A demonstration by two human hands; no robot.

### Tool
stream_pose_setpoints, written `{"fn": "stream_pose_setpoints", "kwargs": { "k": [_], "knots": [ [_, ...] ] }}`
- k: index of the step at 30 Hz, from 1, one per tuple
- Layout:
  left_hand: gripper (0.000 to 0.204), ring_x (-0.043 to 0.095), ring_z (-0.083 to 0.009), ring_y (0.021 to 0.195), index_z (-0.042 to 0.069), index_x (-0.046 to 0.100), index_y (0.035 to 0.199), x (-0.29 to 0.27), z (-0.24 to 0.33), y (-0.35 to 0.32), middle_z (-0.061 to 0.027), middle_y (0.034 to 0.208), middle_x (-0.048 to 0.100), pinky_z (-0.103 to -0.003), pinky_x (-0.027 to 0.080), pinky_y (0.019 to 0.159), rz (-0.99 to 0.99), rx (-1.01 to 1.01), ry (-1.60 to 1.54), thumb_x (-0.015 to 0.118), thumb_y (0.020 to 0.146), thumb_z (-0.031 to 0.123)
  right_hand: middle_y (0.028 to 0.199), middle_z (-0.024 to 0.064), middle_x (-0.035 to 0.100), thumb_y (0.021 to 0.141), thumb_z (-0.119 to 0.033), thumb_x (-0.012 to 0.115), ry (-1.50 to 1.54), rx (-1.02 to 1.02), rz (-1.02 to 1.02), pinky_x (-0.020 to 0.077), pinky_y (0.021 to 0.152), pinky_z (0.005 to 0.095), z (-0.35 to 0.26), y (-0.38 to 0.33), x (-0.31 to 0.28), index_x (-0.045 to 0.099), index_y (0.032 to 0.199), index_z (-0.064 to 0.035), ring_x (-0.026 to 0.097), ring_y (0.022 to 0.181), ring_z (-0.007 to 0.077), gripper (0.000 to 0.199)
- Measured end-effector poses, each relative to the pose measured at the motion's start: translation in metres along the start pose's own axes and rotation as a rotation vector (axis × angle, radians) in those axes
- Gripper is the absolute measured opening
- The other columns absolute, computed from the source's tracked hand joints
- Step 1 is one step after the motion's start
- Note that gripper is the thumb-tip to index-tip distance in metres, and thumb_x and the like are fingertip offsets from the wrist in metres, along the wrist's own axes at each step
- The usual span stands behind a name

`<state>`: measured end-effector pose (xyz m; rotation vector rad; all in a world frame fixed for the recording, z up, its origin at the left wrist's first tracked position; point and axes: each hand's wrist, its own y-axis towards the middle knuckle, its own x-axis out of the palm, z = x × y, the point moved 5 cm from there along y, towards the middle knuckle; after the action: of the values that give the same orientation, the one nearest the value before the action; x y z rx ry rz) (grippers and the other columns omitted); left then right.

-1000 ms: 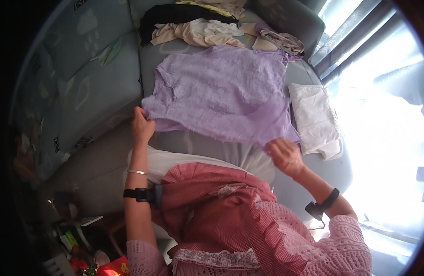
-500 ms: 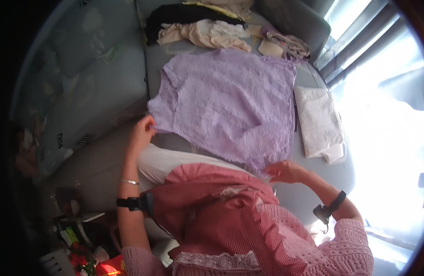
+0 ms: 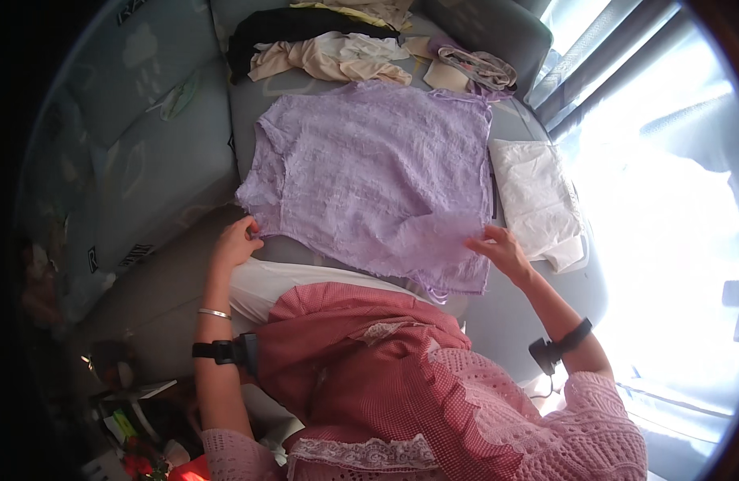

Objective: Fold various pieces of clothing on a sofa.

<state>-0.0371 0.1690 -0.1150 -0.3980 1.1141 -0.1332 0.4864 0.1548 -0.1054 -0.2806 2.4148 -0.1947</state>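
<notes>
A lilac textured top (image 3: pixel 369 172) lies spread over the grey sofa seat in front of me, with frayed-looking edges and soft wrinkles. At its near left corner, my left hand (image 3: pixel 236 243) pinches the edge with thumb and fingers close together. Over on the right, my right hand (image 3: pixel 502 250) holds a pinch of the top near its right edge, fingertips bent inward. The cloth beside those fingertips looks smeared by motion. A thin lilac loop pokes out from the near edge of the top.
Right of the top lies a folded white cloth (image 3: pixel 538 200). Cream garments (image 3: pixel 329 60) and a black one (image 3: pixel 265 36) are heaped at the back, beside a rolled grey-purple bundle (image 3: pixel 482 68). Bright sheer curtains (image 3: pixel 626 72) hang at right; the sofa backrest (image 3: pixel 145 144) rises at left.
My right hand has moved up from the near right corner to the right part of the top. The near right corner now lies flatter. My left hand stays by the left corner.
</notes>
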Motion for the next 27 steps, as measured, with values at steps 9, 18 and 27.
{"fn": "stream_pose_setpoints", "kwargs": {
  "k": [9, 18, 27],
  "knots": [
    [0.035, 0.063, -0.0306, 0.094, 0.008, 0.064, 0.105, 0.0, 0.008, 0.0, -0.0145, 0.095, 0.067, -0.04, 0.049, 0.08, -0.068, -0.018, 0.111, 0.073, 0.075, 0.024, 0.077, 0.0111, 0.065, 0.082, -0.017, 0.068, -0.028, 0.387, -0.344, 0.0488, 0.053, 0.0339, 0.036, -0.056, 0.014, 0.058, 0.094, 0.0, 0.063, 0.059, 0.017, 0.023],
    [0.03, 0.064, -0.0342, 0.091, 0.005, 0.066, 0.101, -0.006, 0.015, -0.002, -0.0166, 0.094, 0.068, -0.042, 0.05, 0.08, -0.004, -0.035, 0.049, 0.069, 0.079, 0.026, 0.084, 0.018, 0.068, 0.081, -0.018, 0.059, -0.379, -0.115, 0.265, 0.0515, 0.071, 0.0421, -0.022, 0.164, -0.094, 0.068, 0.095, -0.0049, 0.068, 0.079, 0.0337, 0.021],
    [0.026, 0.061, -0.035, 0.097, 0.004, 0.065, 0.1, -0.003, 0.011, 0.002, -0.0164, 0.099, 0.067, -0.043, 0.049, 0.083, 0.053, 0.007, -0.007, 0.066, 0.082, 0.023, 0.087, 0.0124, 0.069, 0.076, -0.018, 0.069, -0.381, -0.089, 0.094, 0.0529, 0.054, 0.0304, 0.02, 0.303, -0.085, 0.066, 0.105, -0.0016, 0.067, 0.059, 0.0175, 0.034]
  ]
}}
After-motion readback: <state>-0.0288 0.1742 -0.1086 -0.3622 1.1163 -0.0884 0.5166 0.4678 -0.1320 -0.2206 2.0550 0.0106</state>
